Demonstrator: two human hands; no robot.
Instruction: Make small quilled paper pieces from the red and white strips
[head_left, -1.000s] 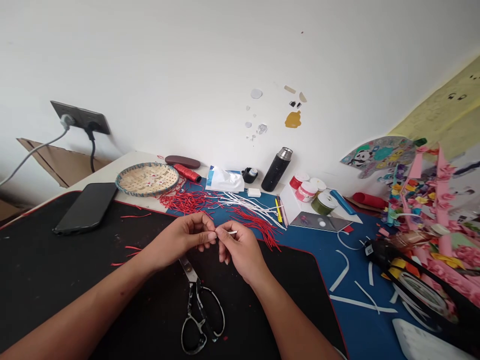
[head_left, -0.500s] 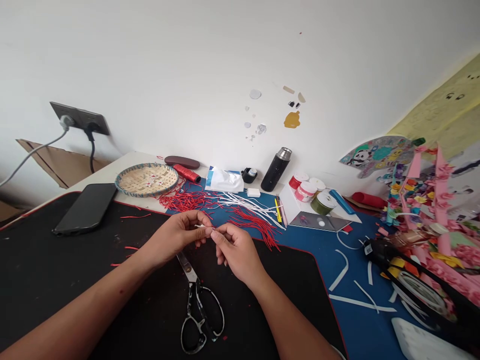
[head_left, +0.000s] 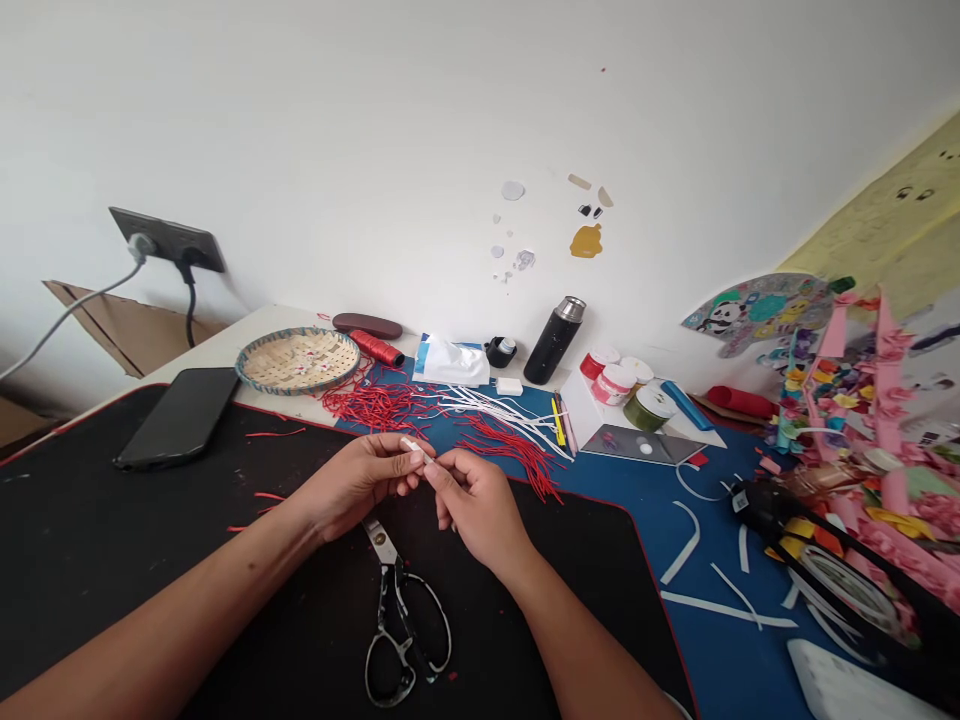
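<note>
- Lying left of the hands: a dark phone [head_left: 178,418], its screen unreadable.
- Left hand [head_left: 354,488]: thumb and fingers pinch a small white piece [head_left: 409,444]; the farther fingers are partly hidden.
- Beyond it, tangled red threads [head_left: 375,405], single strands hard to separate.
- Below the hands, scissors [head_left: 387,555], blade tips hidden by the left hand.
- Right hand [head_left: 478,500]: fingertips grip the piece's nearer end, mostly covering it.
- Far right of it, a white slab [head_left: 836,678], cut off below.

Open desk mat [head_left: 300,620] offers passage on both sides of the tailor's scissors [head_left: 385,556]; beyond their pivot, the left hand [head_left: 367,482] and right hand [head_left: 474,497] block the way.
</note>
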